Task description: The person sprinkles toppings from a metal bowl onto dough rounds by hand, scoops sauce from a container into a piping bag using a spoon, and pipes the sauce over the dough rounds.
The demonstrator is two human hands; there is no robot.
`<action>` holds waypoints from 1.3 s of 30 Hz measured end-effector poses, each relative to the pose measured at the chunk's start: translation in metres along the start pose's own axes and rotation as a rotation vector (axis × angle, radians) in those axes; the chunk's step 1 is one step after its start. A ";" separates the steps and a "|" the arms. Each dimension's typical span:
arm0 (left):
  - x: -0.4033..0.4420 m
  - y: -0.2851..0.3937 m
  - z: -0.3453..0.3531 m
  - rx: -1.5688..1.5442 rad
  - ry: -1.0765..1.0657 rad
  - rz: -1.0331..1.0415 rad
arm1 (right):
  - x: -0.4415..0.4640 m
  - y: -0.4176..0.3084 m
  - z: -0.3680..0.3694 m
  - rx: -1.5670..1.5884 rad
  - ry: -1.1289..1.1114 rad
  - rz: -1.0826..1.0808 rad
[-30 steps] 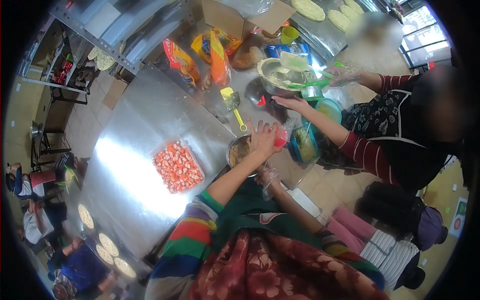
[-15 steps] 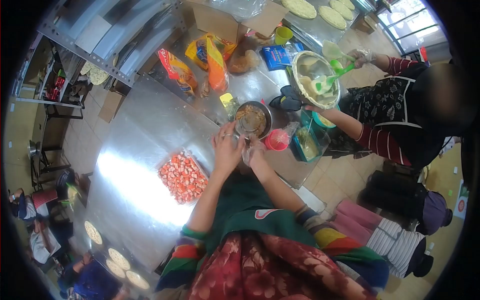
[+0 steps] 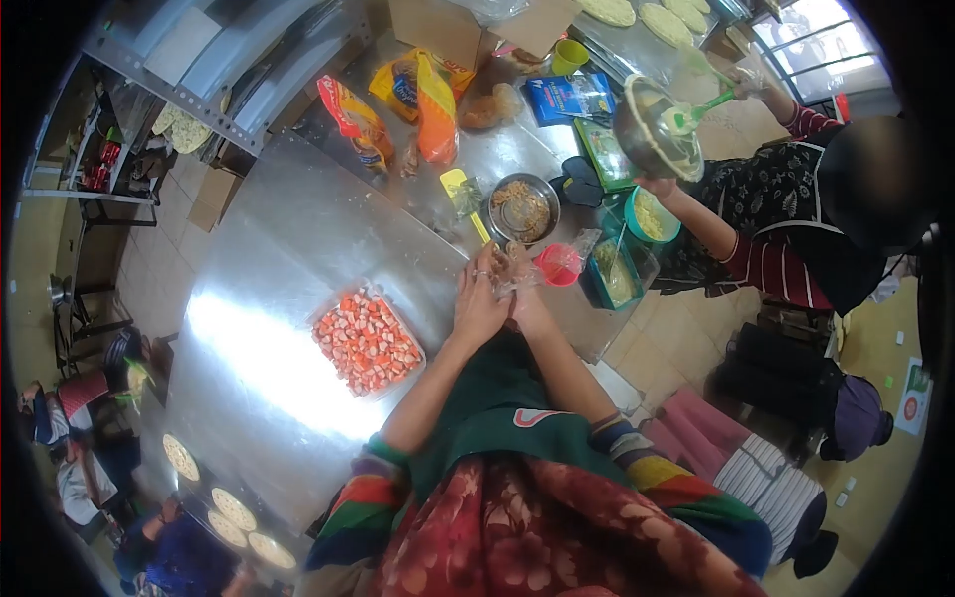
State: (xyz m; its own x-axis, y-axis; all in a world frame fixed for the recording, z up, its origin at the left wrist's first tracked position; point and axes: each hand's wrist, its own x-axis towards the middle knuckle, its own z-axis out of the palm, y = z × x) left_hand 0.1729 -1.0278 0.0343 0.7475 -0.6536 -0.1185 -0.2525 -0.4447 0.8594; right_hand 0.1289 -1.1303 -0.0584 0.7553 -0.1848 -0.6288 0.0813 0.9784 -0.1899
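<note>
My left hand (image 3: 481, 297) and my right hand (image 3: 521, 289) are close together at the table's near edge, just below a metal bowl (image 3: 523, 207) of brown crumbly food. Both have curled fingers; what lies between them is too small to make out. Clear plastic covers my right hand. Beside it on the right is a red cup (image 3: 558, 264) with plastic film. A yellow spatula (image 3: 466, 202) lies left of the bowl, its handle pointing toward my fingers. To the left, a clear tray (image 3: 367, 339) holds chopped red and white pieces.
Across the right corner, a co-worker (image 3: 786, 199) holds a tilted bowl (image 3: 645, 131) and green-handled spatulas. Teal containers (image 3: 617, 273) stand below it. Orange and yellow bags (image 3: 436, 109), a blue packet (image 3: 569, 98) and a cardboard box (image 3: 435, 35) occupy the far side.
My hands have come together from over the metal bowl to its near side, and the bowl now shows fully. The co-worker's bowl has been lifted off the table and tilted.
</note>
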 end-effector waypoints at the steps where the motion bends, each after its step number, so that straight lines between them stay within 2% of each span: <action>1: 0.002 -0.001 0.002 0.032 0.031 0.039 | 0.000 0.002 0.000 -0.089 0.039 -0.119; 3: 0.009 -0.003 0.006 0.109 0.086 0.075 | -0.020 0.001 0.036 -0.266 0.118 -0.361; 6: 0.027 -0.011 0.014 0.229 0.163 0.067 | -0.040 -0.008 0.071 -0.350 0.060 -0.367; 8: 0.047 -0.019 0.020 0.290 0.220 0.055 | -0.024 -0.008 0.057 -0.484 0.090 -0.390; 12: 0.080 -0.016 0.019 0.185 0.211 0.034 | -0.026 -0.007 0.065 -0.753 0.181 -0.478; 16: 0.102 -0.018 0.027 0.226 0.215 -0.009 | -0.037 -0.022 0.055 -0.710 0.054 -0.417; 17: 0.110 -0.023 0.029 0.229 0.293 0.063 | -0.057 -0.022 0.079 -0.813 0.132 -0.356; 20: 0.128 -0.019 0.014 0.237 0.176 -0.063 | -0.098 -0.009 0.090 -0.717 0.044 -0.370; 21: 0.132 -0.021 0.013 0.206 0.170 -0.028 | -0.089 -0.010 0.082 -0.762 -0.022 -0.466; 24: 0.139 -0.017 0.015 0.171 0.087 -0.001 | -0.056 -0.033 0.088 -0.606 0.021 -0.480; 25: 0.142 -0.024 0.018 0.120 0.042 0.028 | -0.039 -0.044 0.088 -0.634 0.044 -0.475; 28: 0.144 -0.035 0.010 0.228 -0.046 0.167 | 0.000 -0.074 0.080 -0.772 0.156 -0.464; 29: 0.134 -0.030 0.003 0.282 0.071 0.231 | 0.005 -0.080 0.078 -0.852 0.222 -0.463; 30: 0.129 -0.031 -0.002 0.196 0.086 0.169 | 0.005 -0.083 0.077 -0.929 0.290 -0.458; 31: 0.125 -0.031 -0.006 0.111 0.103 0.104 | 0.002 -0.084 0.073 -0.876 0.247 -0.584; 32: 0.119 -0.030 -0.009 0.024 0.121 0.036 | -0.015 -0.091 0.081 -0.946 0.212 -0.479; 34: 0.095 -0.013 -0.002 -0.264 -0.121 -0.222 | -0.068 -0.114 0.108 -1.078 0.137 -0.262; 35: 0.081 0.000 0.004 -0.408 -0.239 -0.355 | -0.078 -0.123 0.097 -1.353 0.152 -0.473; 37: 0.056 0.038 0.016 -0.559 -0.339 -0.429 | -0.092 -0.139 0.074 -1.890 0.168 -0.921; 39: 0.051 0.043 0.045 -0.514 -0.335 -0.476 | -0.097 -0.157 0.050 -2.130 0.099 -1.059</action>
State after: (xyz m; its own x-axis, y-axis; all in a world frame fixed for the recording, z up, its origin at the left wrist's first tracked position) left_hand 0.1730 -1.1078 0.0432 0.4578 -0.6501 -0.6064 0.4274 -0.4372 0.7913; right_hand 0.0759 -1.2611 0.0703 0.8926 -0.4238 0.1537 -0.2976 -0.8102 -0.5050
